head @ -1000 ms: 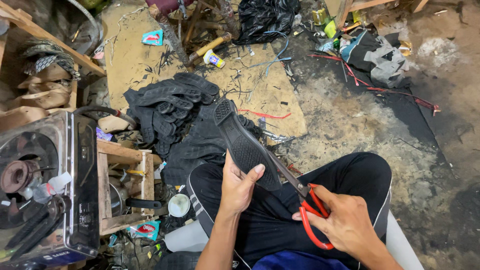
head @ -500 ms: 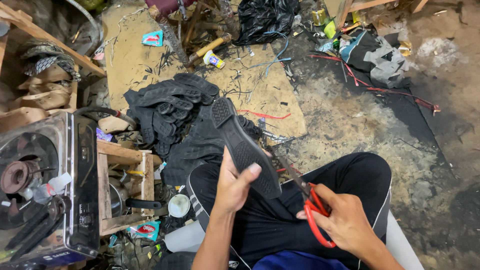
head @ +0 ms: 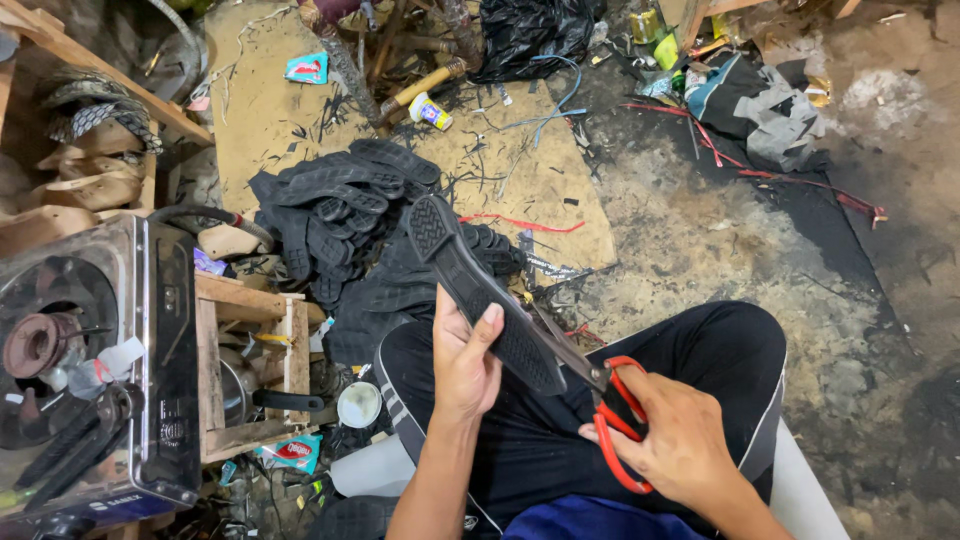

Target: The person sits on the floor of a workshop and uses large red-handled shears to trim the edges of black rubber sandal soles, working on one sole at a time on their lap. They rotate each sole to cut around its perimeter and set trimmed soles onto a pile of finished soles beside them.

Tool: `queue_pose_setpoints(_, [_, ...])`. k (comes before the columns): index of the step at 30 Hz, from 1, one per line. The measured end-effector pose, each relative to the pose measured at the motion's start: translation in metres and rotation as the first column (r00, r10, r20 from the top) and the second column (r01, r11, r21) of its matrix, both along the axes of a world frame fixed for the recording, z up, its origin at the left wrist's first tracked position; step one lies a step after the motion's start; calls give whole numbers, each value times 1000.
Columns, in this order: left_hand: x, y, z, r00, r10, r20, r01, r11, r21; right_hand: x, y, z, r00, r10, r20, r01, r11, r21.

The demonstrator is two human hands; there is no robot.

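Gripping a black rubber shoe sole (head: pixel 478 290), the left hand (head: pixel 466 358) wraps its fingers (head: pixel 487 325) round the sole's near end, sole held up over the lap, tilted far-left. Right hand (head: pixel 680 440) clenched through the red handles of scissors (head: pixel 610 400), blades against the sole's right edge. Pile of black soles (head: pixel 340 210) on the floor just beyond. Metal stove (head: pixel 90 360) near left, wooden crate (head: pixel 250 360) beside it. Black bag (head: pixel 530 30) far back.
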State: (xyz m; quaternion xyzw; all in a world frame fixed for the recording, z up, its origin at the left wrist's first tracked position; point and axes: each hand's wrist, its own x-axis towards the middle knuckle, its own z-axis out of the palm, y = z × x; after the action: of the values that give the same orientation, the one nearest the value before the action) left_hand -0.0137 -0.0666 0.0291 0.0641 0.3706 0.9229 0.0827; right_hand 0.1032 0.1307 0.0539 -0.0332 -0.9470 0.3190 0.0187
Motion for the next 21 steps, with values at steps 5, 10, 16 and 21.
queue_pose_setpoints(5, [7, 4, -9, 998, -27, -58, 21, 996, -91, -6, -2, 8, 995, 13, -98, -12, 1000, 7])
queue_pose_setpoints(10, [8, 1, -18, 995, -83, -58, 74, 988, -138, -12, -2, 10, 1000, 4, -3, -4, 1000, 17])
queue_pose_setpoints(16, [3, -1, -19, 996, -85, 34, 85, 996, 1, -11, 7, 3, 999, 14, 49, -12, 999, -40])
queue_pose_setpoints(21, [0, -7, -19, 1000, 10, 3, -9, 997, -81, -8, 7, 5, 982, 89, 169, -73, 993, -95])
